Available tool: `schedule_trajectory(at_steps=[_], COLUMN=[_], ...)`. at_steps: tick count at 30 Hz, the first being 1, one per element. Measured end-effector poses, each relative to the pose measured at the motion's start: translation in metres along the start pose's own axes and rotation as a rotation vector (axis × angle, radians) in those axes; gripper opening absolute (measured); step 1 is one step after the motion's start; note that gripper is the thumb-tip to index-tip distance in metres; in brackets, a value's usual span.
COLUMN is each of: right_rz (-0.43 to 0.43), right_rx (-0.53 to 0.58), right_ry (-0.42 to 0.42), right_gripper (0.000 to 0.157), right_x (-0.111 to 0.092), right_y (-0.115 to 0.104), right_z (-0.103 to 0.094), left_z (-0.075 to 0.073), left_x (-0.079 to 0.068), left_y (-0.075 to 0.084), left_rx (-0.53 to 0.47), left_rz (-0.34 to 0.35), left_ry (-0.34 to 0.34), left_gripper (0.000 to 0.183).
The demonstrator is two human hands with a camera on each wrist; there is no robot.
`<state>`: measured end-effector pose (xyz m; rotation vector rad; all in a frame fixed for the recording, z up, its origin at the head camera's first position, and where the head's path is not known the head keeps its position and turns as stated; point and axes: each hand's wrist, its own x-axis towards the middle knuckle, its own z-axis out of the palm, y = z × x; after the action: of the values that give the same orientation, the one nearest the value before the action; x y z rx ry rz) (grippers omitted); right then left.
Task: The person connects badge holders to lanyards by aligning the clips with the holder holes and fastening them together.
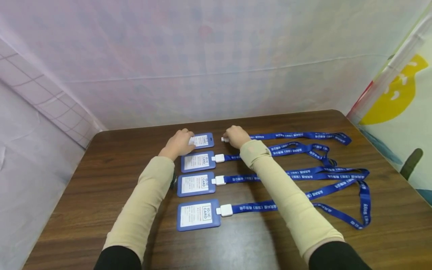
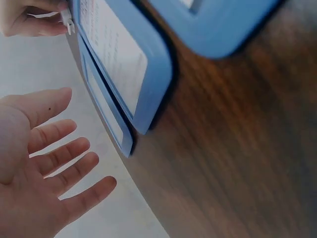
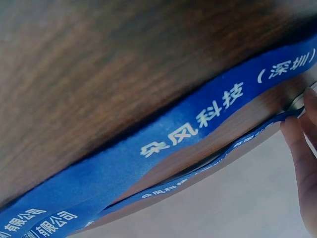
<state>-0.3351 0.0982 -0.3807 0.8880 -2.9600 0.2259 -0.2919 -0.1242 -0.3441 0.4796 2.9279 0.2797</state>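
My left hand [image 1: 180,142] is at the left end of the farthest blue badge holder [image 1: 209,140], overlapping it in the head view. In the left wrist view that hand [image 2: 39,163] shows its fingers spread and straight beside the holder's rim [image 2: 127,144]. My right hand [image 1: 237,135] pinches the white clip [image 1: 223,139] of the farthest blue lanyard [image 1: 287,135]. A small gap separates this clip from the slotted end of the holder. Fingers of the right hand [image 3: 299,144] also show at the lanyard's end in the right wrist view.
Nearer me, three badge holders [image 1: 179,221] lie in a column, each joined by a white clip [image 1: 226,210] to a blue lanyard [image 1: 254,207]. Their straps stretch right, some looped and folded, under my right forearm. A pale curtain [image 1: 216,93] hangs behind the brown table [image 1: 111,180].
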Motion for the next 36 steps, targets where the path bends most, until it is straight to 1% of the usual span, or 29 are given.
schedule_trajectory(at_steps=[5, 9, 14, 16, 19, 22, 25, 28, 36], right_rz=[0.001, 0.032, 0.052, 0.064, 0.085, 0.103, 0.102, 0.097, 0.065], right_rx=[-0.004, 0.028, 0.036, 0.042, 0.054, 0.067, 0.06, 0.054, 0.043], right_ry=[0.0, -0.014, -0.026, -0.025, -0.024, -0.034, -0.039, -0.036, -0.007], right_gripper=[0.02, 0.02, 0.017, 0.014, 0.011, 0.017, 0.022, 0.024, 0.023], right_x=[0.0, 0.0, 0.0, 0.001, 0.001, 0.0, -0.001, -0.002, -0.002], right_y=[-0.001, -0.003, -0.004, -0.006, -0.007, -0.009, -0.009, -0.008, -0.003], right_z=[0.0, -0.001, -0.001, -0.002, -0.003, -0.004, -0.004, -0.003, 0.001], left_z=[-0.001, 0.0, 0.002, 0.002, 0.003, 0.004, 0.005, 0.007, 0.009], left_x=[0.007, 0.012, 0.014, 0.014, 0.014, 0.015, 0.015, 0.015, 0.015], left_y=[-0.002, -0.005, -0.007, -0.008, -0.009, -0.011, -0.011, -0.011, -0.011], left_rx=[0.04, 0.061, 0.054, 0.058, 0.085, 0.121, 0.132, 0.126, 0.132], left_rz=[-0.007, -0.025, -0.057, -0.055, -0.045, -0.036, -0.042, -0.05, -0.053], left_ry=[-0.058, -0.093, -0.151, -0.163, -0.157, -0.137, -0.126, -0.118, -0.104], left_gripper=[0.052, 0.057, 0.061, 0.06, 0.055, 0.05, 0.047, 0.046, 0.048])
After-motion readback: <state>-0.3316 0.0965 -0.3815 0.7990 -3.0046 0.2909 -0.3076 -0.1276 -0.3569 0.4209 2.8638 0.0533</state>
